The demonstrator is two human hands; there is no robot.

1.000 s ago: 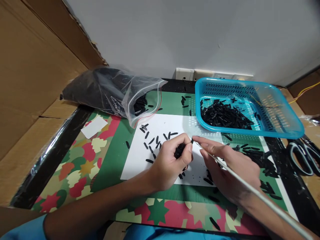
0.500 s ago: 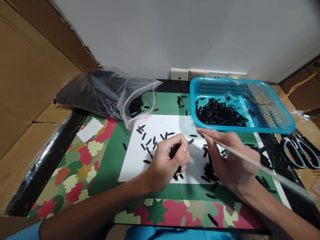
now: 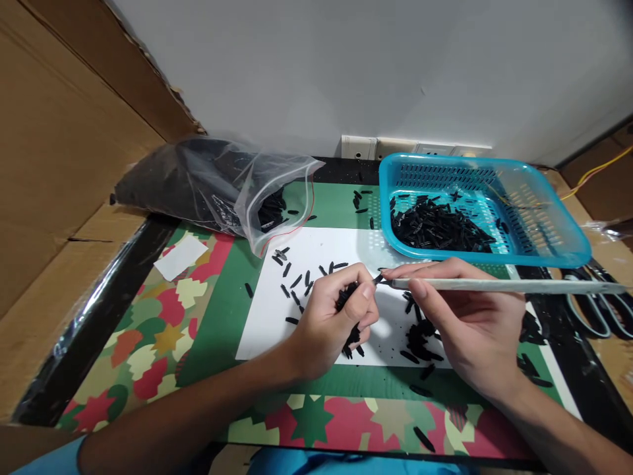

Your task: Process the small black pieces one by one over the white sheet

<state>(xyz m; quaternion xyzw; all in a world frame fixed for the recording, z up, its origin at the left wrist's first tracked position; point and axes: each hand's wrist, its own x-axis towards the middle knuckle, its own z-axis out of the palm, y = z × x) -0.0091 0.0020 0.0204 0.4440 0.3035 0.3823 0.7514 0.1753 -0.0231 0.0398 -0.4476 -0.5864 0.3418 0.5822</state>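
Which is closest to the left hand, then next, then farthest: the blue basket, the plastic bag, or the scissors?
From the left hand:
1. Plastic bag, up and left.
2. Blue basket, up and right; nearly as close as the bag.
3. Scissors, far right edge.

**No readable writing anywhere on the bench**

Standing here, I can't make out a single word, number or brand mark. The clear zip bag point(image 3: 217, 188) shows a pale printed patch on its side, but it is too blurred to read. The small white slip point(image 3: 180, 256) on the patterned mat looks blank, and so does the white sheet point(image 3: 316, 316).
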